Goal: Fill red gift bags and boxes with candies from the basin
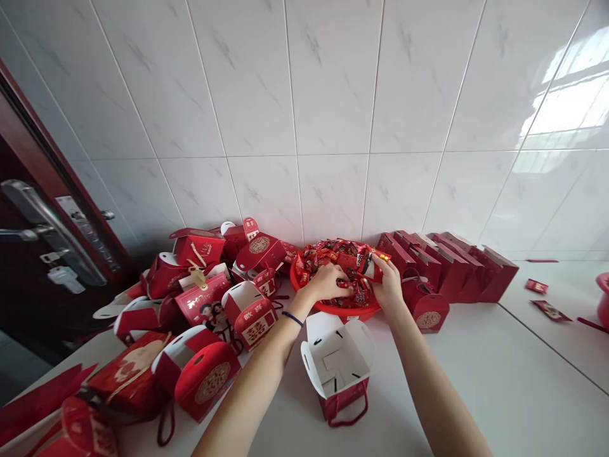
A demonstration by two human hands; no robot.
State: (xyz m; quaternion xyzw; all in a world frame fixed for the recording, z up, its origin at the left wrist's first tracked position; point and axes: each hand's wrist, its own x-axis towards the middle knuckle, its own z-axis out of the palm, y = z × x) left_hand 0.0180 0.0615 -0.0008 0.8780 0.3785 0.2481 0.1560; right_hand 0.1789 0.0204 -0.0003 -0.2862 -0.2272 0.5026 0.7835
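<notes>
A red plastic basin against the wall is heaped with red-wrapped candies. My left hand reaches into the heap from the front, its fingers curled round wrapped candy near the middle. At the basin's right side, my right hand has thumb and fingers closed on a red packet; part of it is hidden by the fingers. Between my forearms stands a red gift box, its flaps spread and its white inside showing, with a red cord handle at the front.
Many red gift boxes crowd the left of the white table. Several folded red boxes stand in a row at right, behind a closed box. Loose packets lie farther right. A door handle is at left.
</notes>
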